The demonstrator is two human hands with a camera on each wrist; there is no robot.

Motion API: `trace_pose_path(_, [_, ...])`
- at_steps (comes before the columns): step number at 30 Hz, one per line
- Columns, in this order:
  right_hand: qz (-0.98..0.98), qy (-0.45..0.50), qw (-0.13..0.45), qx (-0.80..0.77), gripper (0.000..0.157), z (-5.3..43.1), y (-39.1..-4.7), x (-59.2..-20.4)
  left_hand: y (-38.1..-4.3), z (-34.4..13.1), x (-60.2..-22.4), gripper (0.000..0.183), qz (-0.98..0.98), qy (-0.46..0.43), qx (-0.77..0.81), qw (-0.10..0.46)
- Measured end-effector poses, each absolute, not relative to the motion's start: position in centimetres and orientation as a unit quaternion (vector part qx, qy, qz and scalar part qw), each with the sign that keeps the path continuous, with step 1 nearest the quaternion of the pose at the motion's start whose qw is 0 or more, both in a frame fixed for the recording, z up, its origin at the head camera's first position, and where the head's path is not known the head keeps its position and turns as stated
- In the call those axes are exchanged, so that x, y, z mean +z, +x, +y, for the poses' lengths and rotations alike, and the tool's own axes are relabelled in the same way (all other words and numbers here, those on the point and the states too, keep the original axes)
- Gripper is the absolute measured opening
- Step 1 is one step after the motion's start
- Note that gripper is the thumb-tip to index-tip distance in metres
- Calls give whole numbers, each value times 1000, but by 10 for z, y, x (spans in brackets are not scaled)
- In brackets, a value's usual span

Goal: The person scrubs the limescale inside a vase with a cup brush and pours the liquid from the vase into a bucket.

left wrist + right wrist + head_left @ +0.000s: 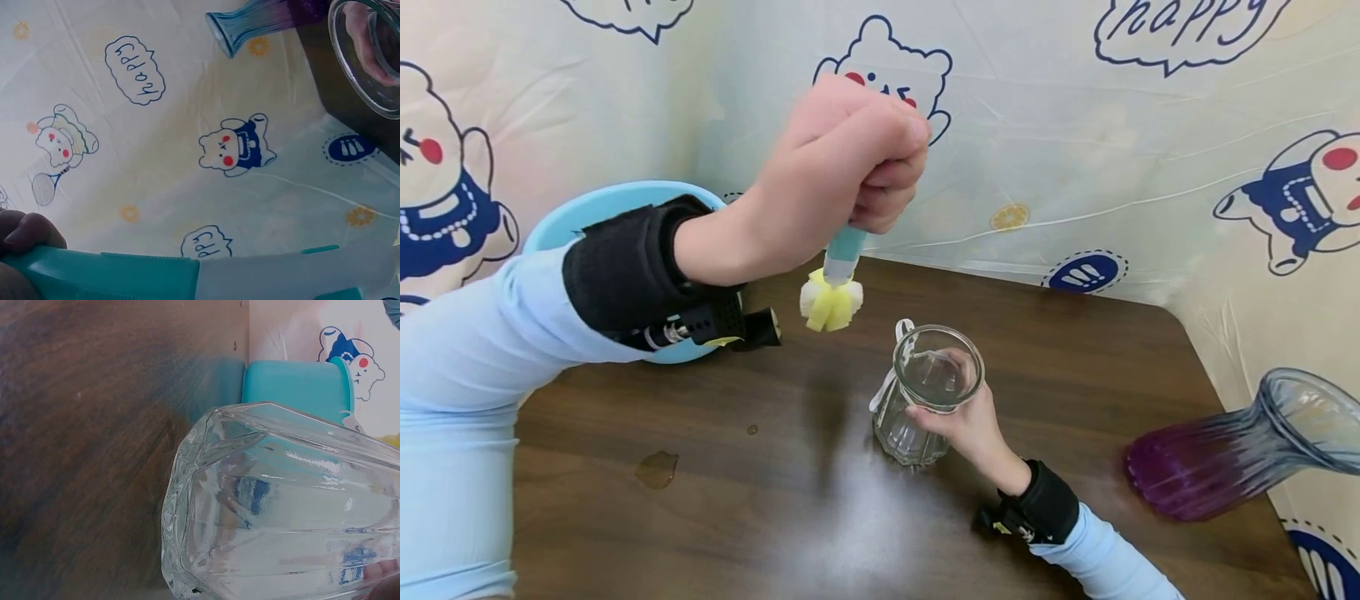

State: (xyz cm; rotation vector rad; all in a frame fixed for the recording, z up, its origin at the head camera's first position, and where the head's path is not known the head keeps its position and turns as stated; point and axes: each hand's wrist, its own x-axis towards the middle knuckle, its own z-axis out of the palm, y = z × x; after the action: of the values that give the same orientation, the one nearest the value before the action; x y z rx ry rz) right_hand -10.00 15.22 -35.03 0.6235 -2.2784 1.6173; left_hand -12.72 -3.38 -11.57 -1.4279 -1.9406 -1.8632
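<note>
My left hand (853, 158) is raised over the table, its fingers curled round the teal handle of a sponge brush (845, 246). The brush points down, and its yellow and white sponge head (831, 305) hangs in the air to the upper left of the jar's mouth. In the left wrist view the teal and whitish handle (119, 272) runs along the bottom. My right hand (973, 425) grips a clear glass jar (910, 429) from its right side. The jar's wide mouth faces up, and a white ribbon (886, 392) is tied at its neck. Ribbed glass (287, 512) fills much of the right wrist view.
A light blue basin (617, 193) stands at the back left, partly behind my left forearm. To the right, a glass vase (1195, 462) shades from purple to blue. Water spots (657, 470) lie on the brown table (715, 533). A printed sheet (1045, 150) hangs behind.
</note>
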Motion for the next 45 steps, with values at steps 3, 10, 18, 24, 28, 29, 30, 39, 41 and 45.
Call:
trace_pose_path(3, [-788,216,144,558,68,152,-100,-351,-129,-33,-117,27,-662,-452,-597,24])
trace_pose_path(10, [-786,214,145,561,67,153,-99,-351,-138,-37,-129,28,-725,-389,-568,-10])
trace_pose_path(18, [-781,215,132,571,68,153,-100,-353,-149,-53,-154,32,-828,-244,-493,-109])
trace_pose_path(24, [-783,213,135,568,68,153,-100,-353,-155,-69,-178,37,-868,-182,-431,-166])
trace_pose_path(28, [-787,208,128,567,68,153,-100,-353,-157,-81,-197,40,-876,-164,-410,-193])
trace_pose_path(29, [-787,207,127,567,68,153,-100,-353,-158,-83,-202,40,-876,-155,-408,-203])
trace_pose_path(30, [-787,207,126,567,68,153,-100,-353,-159,-86,-207,39,-875,-147,-408,-213])
trace_pose_path(39, [-787,217,129,563,68,153,-101,-352,-168,-108,-259,34,-859,-73,-426,-274])
trace_pose_path(41, [-787,217,130,563,68,153,-101,-352,-170,-111,-269,33,-856,-64,-430,-279])
trace_pose_path(45, [-784,215,129,567,68,152,-101,-353,-175,-115,-286,33,-856,-46,-428,-286])
